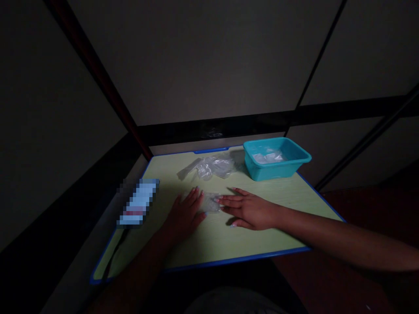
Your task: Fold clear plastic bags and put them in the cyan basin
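Resting open and spread, the left hand point(187, 212) and right hand point(253, 212) touch opposite ends of a flat clear plastic packet point(211, 203), lower centre of the frame, apparently to hold it smooth; crumpled plastic point(218, 167) lies above, beside the turquoise tub point(273, 171), seemingly within reach.

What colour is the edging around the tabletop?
The edging is blue, showing best in the head view.

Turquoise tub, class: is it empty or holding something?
Holding something: shiny whitish material shows inside the turquoise tub, seen through its open top.
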A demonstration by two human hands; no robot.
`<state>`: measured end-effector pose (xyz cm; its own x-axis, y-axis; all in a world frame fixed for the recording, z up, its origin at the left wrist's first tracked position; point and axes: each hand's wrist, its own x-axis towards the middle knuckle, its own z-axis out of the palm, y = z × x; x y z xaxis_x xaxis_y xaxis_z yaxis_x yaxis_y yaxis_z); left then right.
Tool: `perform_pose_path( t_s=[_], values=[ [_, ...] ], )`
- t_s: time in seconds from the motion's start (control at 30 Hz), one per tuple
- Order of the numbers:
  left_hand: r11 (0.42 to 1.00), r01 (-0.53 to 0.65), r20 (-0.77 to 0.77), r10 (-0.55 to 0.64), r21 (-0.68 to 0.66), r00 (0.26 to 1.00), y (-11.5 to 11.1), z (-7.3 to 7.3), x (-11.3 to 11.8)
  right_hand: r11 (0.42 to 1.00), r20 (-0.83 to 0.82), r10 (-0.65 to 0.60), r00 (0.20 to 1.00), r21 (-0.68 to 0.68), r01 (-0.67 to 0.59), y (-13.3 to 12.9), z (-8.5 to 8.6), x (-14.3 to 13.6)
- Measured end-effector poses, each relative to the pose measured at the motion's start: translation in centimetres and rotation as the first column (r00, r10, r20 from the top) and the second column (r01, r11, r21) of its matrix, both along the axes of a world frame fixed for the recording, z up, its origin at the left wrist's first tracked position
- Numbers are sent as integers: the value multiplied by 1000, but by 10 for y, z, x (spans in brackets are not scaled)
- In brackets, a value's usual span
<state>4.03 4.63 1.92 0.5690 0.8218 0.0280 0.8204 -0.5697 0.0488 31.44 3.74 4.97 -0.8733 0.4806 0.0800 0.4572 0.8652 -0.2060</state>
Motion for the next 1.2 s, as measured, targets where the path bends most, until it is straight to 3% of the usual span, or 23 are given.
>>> perform_pose_path(
  t_s=[0.1,0.23,0.37,0.47,0.53,0.67,0.8,0.87,0.93,1.0,1.03,1.1,1.2],
  values=[
    [1000,-3,15,3,-13,1000,-1,2,1,1000,30,21,999,-3,-21,4,-4,-7],
    [999,-22,54,25,-46,998,-3,5,3,998,-4,57,998,-12,-57,10,2,-16],
    [996,-26,151,38,-80,988,-1,7,4,997,-142,54,988,-39,-60,16,17,-22],
    [991,-60,313,95,-119,945,3,13,1,996,-330,22,944,-79,-51,21,29,-28],
    [973,-81,481,179,-218,858,4,21,-1,991,-481,-46,875,-135,-22,25,36,-33],
    [866,26,717,396,-499,573,-1,39,-5,945,-660,-271,700,-320,64,32,43,-38],
    [739,168,740,574,-653,351,-3,37,-4,814,-608,-522,599,-565,136,39,26,-36],
    [758,113,747,586,-642,314,0,29,-4,728,-531,-630,566,-657,194,42,10,-33],
    [851,-89,783,514,-518,351,2,21,-4,642,-456,-717,527,-726,247,44,-7,-30],
    [926,-287,790,362,-245,495,-1,18,-1,594,-409,-761,504,-753,285,43,-19,-28],
    [944,-317,753,273,-90,599,-5,19,3,586,-399,-768,500,-753,300,42,-23,-27],
    [963,-233,596,107,138,795,-16,22,16,593,-402,-769,497,-738,321,40,-27,-27],
    [977,-43,323,-27,207,946,-33,29,45,622,-419,-759,498,-693,364,37,-26,-27]
  ],
)
